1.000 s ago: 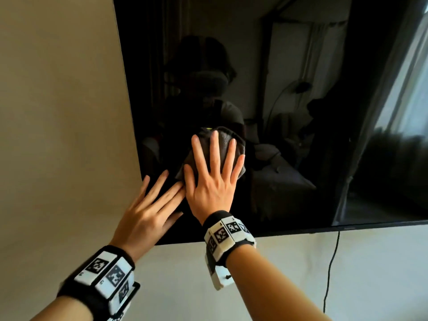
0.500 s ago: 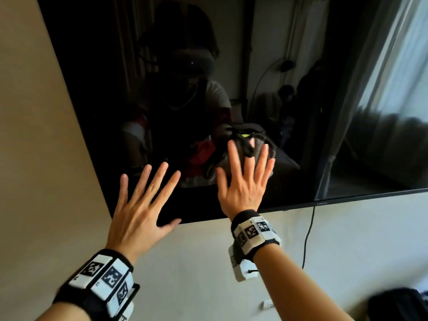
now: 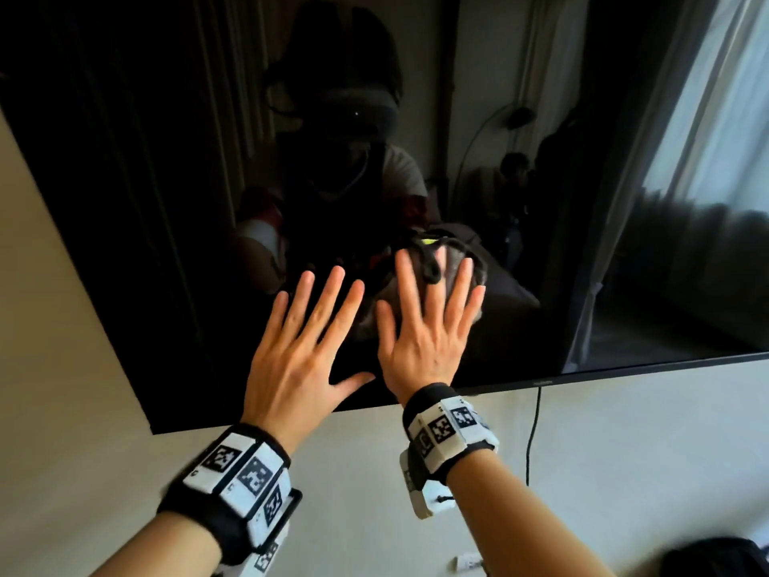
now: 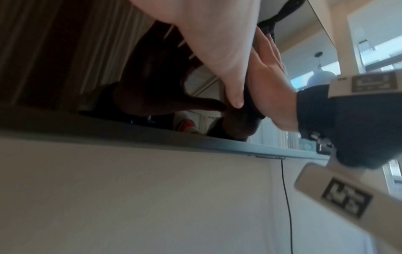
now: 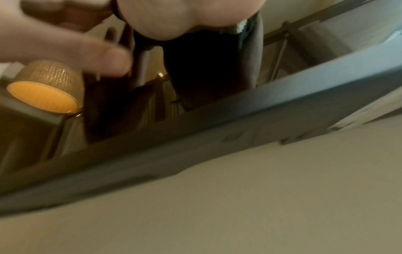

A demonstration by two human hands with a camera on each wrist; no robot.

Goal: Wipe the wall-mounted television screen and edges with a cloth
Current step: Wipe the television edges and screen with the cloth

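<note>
The dark wall-mounted television (image 3: 166, 202) fills the upper head view, its bottom edge (image 3: 624, 370) running above the pale wall. My right hand (image 3: 428, 326) lies flat with straight, spread fingers and presses a grey cloth (image 3: 451, 260) against the lower screen. A black strip of the cloth sits over my middle finger. My left hand (image 3: 308, 339) rests flat on the bare glass just to its left, fingers spread, holding nothing. In the left wrist view my left thumb (image 4: 236, 101) touches the screen beside my right hand (image 4: 272, 86). The right wrist view shows the bottom bezel (image 5: 217, 128), blurred.
A thin black cable (image 3: 532, 435) hangs down the wall below the television's bottom edge. A dark object (image 3: 715, 555) sits at the lower right, with a small white item (image 3: 468, 572) near it. The pale wall (image 3: 62, 368) borders the screen's left side.
My right hand has slid the cloth rightward along the lower screen, away from the left edge. My left hand followed along the glass and now lies close beside it.
</note>
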